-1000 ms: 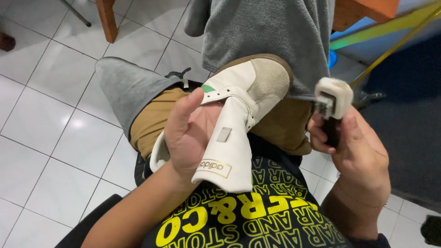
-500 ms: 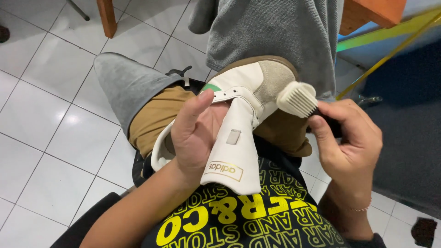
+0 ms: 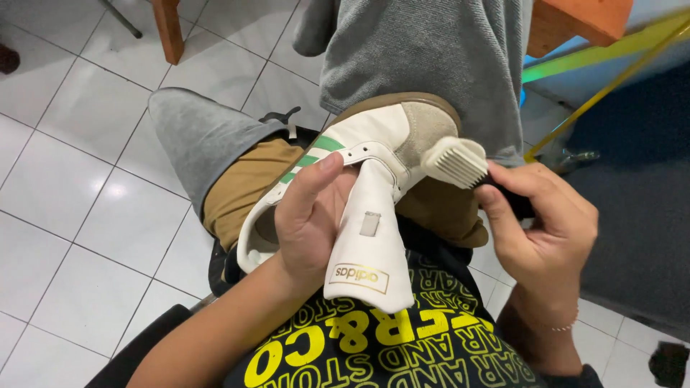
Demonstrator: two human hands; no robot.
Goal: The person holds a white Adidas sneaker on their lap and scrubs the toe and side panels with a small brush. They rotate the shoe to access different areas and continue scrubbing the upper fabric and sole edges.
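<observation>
Both hands grip: my left hand point(image 3: 310, 219) inside the white leather sneaker with green stripes point(image 3: 359, 154) on my lap, toe pointing away; my right hand point(image 3: 540, 228) has brought the white-bristled black-handled brush point(image 3: 458, 162) closer to the toe.

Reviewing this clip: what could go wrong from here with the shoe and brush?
The white sneaker rests on a lap, steadied only by the left hand inside its opening; brushing pressure could tip it off. The brush, held in the right hand, sits by the suede toe, so stiff scrubbing might roughen it. Loosened dirt would likely land on the clothes below.
</observation>
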